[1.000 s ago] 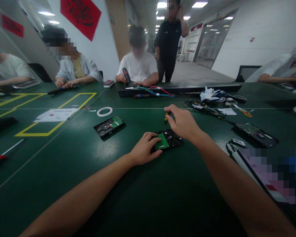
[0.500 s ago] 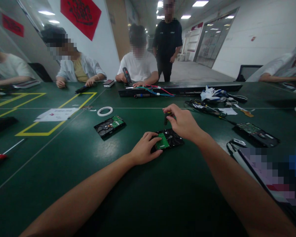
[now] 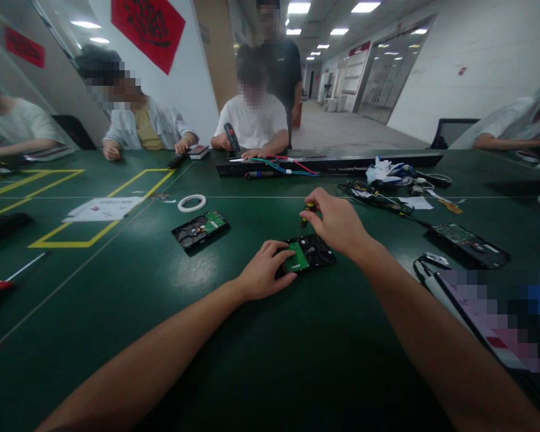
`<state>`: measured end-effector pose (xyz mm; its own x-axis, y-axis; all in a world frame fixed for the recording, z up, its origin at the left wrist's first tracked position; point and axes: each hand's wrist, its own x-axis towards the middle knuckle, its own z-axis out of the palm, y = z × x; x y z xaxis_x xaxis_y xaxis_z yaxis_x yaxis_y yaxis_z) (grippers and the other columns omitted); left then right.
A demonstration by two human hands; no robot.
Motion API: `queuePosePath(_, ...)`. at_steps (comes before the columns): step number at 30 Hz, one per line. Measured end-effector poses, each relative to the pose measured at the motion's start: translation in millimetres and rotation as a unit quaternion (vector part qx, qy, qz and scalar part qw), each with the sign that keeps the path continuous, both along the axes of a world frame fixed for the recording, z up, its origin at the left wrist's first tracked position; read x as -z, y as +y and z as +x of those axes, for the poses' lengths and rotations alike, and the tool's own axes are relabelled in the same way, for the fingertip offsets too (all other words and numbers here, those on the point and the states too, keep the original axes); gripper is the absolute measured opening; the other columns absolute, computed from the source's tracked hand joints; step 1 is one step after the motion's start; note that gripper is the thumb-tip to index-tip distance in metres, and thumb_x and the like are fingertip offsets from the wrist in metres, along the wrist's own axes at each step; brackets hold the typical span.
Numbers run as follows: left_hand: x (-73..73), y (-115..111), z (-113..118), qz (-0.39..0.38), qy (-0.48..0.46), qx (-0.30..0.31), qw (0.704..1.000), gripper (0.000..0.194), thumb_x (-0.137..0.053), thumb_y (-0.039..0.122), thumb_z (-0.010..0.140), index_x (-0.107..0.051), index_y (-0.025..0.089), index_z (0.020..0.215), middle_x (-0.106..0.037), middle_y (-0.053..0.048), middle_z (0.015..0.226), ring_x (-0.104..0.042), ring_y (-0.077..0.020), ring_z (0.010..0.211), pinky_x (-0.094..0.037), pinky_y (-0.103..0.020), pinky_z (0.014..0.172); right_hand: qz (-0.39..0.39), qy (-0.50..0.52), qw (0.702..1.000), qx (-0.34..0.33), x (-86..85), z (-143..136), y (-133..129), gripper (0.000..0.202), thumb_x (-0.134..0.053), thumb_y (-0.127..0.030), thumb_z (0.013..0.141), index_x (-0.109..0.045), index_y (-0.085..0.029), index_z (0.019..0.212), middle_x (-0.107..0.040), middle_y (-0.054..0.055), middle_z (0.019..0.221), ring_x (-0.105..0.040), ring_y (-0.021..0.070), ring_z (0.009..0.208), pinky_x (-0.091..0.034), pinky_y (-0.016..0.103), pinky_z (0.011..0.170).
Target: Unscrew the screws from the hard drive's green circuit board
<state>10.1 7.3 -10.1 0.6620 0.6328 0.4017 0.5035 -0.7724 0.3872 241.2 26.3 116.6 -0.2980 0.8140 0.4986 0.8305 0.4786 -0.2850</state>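
Note:
A black hard drive with a green circuit board [image 3: 315, 249] lies flat on the table before me. My left hand [image 3: 268, 270] grips its left end, the fingers over the board and the thumb along the near edge. Above the drive, my right hand [image 3: 333, 221] pinches a small screwdriver [image 3: 303, 222] with a dark and yellow handle. The screwdriver stands nearly upright, its thin shaft pointing down at the drive's far side. Whether the tip sits in a screw is too small to tell.
A second hard drive [image 3: 200, 231] and a white ring [image 3: 191, 203] lie to the left; a third drive [image 3: 468, 245] is at right. A red-handled screwdriver [image 3: 0, 287] lies far left. White gloves [image 3: 389, 172] and cables sit behind. Co-workers sit across the table [image 3: 198, 360].
My right hand has turned slightly at the screwdriver, showing more of its yellow handle. My left hand and the drive stay put. Across the table, a standing person has moved left.

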Motion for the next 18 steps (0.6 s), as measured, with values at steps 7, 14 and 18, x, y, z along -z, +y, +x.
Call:
queuePosePath(7, -1.1, -0.5, -0.4, 0.003, -0.002, 0.002, 1.0, 0.055, -0.071, 0.041, 0.096, -0.057, 0.022, 0.146, -0.054, -0.016, 0.144, -0.05, -0.0351, 0.137, -0.051, -0.058, 0.114, 0.046, 0.012, 0.999, -0.013, 4.9, -1.1, 2.9, 0.017, -0.073, -0.034, 0.095, -0.062, -0.023, 0.102, -0.069, 0.008, 0.103, -0.064, 0.025, 0.091, -0.047, 0.038, 0.082)
queuePosePath(14, -1.1, -0.9, 0.3, 0.002, 0.003, -0.002, 1.0, 0.055, -0.071, 0.041, 0.096, -0.057, 0.023, 0.146, -0.054, -0.015, 0.144, -0.049, -0.0353, 0.138, -0.05, -0.059, 0.114, 0.029, 0.031, 0.997, -0.061, 2.0, -2.0, 3.1, 0.014, -0.066, -0.016, 0.093, -0.066, -0.023, 0.106, -0.074, 0.008, 0.109, -0.068, 0.0264, 0.101, -0.05, 0.041, 0.091)
queuePosePath(18, -1.6, -1.1, 0.6, -0.003, 0.002, -0.003, 1.0, 0.056, -0.072, 0.04, 0.095, -0.057, 0.023, 0.146, -0.054, -0.016, 0.144, -0.048, -0.0358, 0.138, -0.05, -0.059, 0.114, 0.005, 0.054, 0.995, -0.082, 2.5, -0.4, 3.3, 0.026, -0.061, -0.009, 0.092, -0.067, -0.022, 0.113, -0.077, 0.007, 0.109, -0.072, 0.0254, 0.099, -0.052, 0.04, 0.092)
